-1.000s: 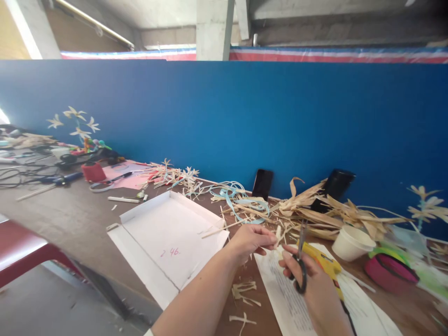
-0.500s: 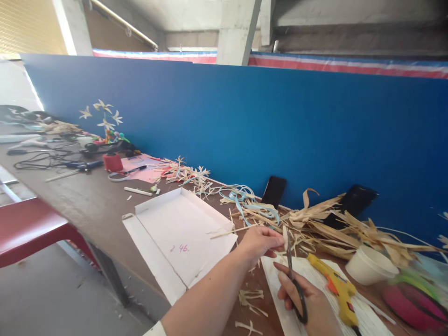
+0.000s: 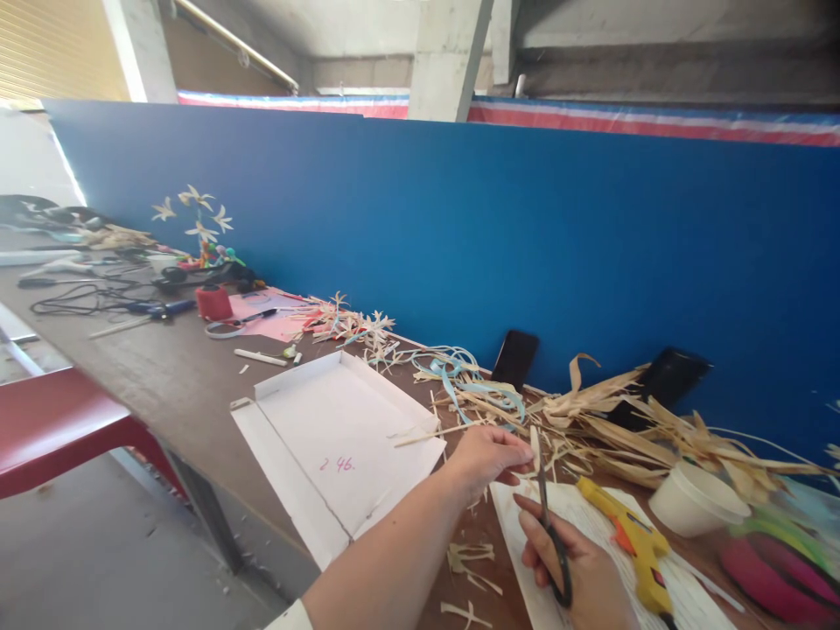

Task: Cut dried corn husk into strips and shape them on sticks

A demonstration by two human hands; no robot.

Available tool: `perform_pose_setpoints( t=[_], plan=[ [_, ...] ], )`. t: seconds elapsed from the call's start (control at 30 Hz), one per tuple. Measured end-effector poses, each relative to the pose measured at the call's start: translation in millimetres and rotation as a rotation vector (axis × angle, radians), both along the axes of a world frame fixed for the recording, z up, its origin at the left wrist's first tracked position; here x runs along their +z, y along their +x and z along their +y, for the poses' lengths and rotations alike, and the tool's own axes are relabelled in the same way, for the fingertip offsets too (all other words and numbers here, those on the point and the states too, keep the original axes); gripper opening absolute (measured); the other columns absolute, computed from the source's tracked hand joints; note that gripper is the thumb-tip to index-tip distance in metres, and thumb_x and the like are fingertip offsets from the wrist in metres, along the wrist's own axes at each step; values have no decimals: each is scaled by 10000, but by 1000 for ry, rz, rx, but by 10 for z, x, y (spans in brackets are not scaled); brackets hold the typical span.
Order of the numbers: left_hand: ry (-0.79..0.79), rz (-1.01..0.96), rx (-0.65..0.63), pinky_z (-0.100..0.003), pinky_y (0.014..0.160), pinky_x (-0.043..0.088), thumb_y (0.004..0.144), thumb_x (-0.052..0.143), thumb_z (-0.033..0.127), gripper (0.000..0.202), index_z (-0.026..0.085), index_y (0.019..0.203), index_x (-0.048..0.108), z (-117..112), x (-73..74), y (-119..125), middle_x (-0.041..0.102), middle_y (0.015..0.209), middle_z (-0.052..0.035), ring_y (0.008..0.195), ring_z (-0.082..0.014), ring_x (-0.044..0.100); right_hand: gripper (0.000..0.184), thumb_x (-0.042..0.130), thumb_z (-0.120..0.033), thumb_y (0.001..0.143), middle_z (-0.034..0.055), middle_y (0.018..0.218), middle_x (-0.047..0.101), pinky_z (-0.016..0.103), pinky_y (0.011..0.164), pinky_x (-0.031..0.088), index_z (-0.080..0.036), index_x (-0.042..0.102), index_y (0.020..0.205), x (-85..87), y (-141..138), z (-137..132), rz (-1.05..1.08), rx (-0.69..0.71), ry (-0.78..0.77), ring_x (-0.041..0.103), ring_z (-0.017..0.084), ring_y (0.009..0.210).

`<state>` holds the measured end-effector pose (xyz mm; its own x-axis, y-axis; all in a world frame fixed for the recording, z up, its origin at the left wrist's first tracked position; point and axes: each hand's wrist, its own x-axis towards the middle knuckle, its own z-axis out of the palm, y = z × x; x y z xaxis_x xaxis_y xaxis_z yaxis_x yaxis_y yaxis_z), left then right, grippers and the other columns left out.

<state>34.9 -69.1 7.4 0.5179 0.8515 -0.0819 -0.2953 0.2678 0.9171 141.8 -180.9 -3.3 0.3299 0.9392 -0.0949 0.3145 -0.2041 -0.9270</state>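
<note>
My left hand (image 3: 489, 457) pinches a small pale strip of dried husk (image 3: 535, 448) between thumb and fingertips. In my right hand (image 3: 570, 560) is a pair of scissors (image 3: 557, 556), its dark handle looped around my fingers. The blades point up and touch or nearly touch the strip; whether they are parted I cannot tell. Under the right hand lies a printed paper sheet (image 3: 518, 525), with a yellow glue gun (image 3: 630, 542) on it to the right. Cut husk scraps (image 3: 469, 560) are scattered on the table below my left wrist.
A white box lid (image 3: 315, 411) lies left of my hands. Behind them are dried husks (image 3: 610, 402), blue ribbon (image 3: 452, 363) and two phones, one a black phone (image 3: 515, 359). A white cup (image 3: 699, 500) stands at right. A blue partition (image 3: 420, 227) edges the table's back.
The view has shifted very slightly. My hands, the strip and the scissors stay almost in the same place.
</note>
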Motion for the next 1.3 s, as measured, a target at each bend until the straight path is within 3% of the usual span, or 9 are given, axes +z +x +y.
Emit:
perform_pose_setpoints(
  t=[0.53, 1.03, 1.3],
  plan=[
    [-65, 1, -17, -211, 520, 418, 483, 784, 377, 391, 97, 724, 653, -25, 54, -13, 619, 635, -38, 575, -105, 562, 690, 555, -630, 651, -8, 488, 571, 270, 494, 372, -108, 641, 1094, -47, 32, 15, -75, 18, -57, 448, 129, 439],
    [-77, 0, -28, -199, 510, 414, 496, 780, 357, 366, 100, 717, 642, -36, 73, -15, 620, 634, -34, 574, -100, 566, 603, 574, -614, 645, -11, 478, 578, 257, 471, 379, -152, 673, 1021, -46, 8, 22, -59, 12, -53, 464, 132, 428],
    [-38, 40, -74, -203, 514, 420, 501, 774, 347, 329, 107, 671, 626, -77, 84, -8, 617, 632, -30, 574, -99, 564, 628, 584, -617, 662, -7, 514, 599, 255, 500, 399, -145, 652, 1072, -42, 34, 25, -51, -24, -41, 486, 135, 462]
  ],
)
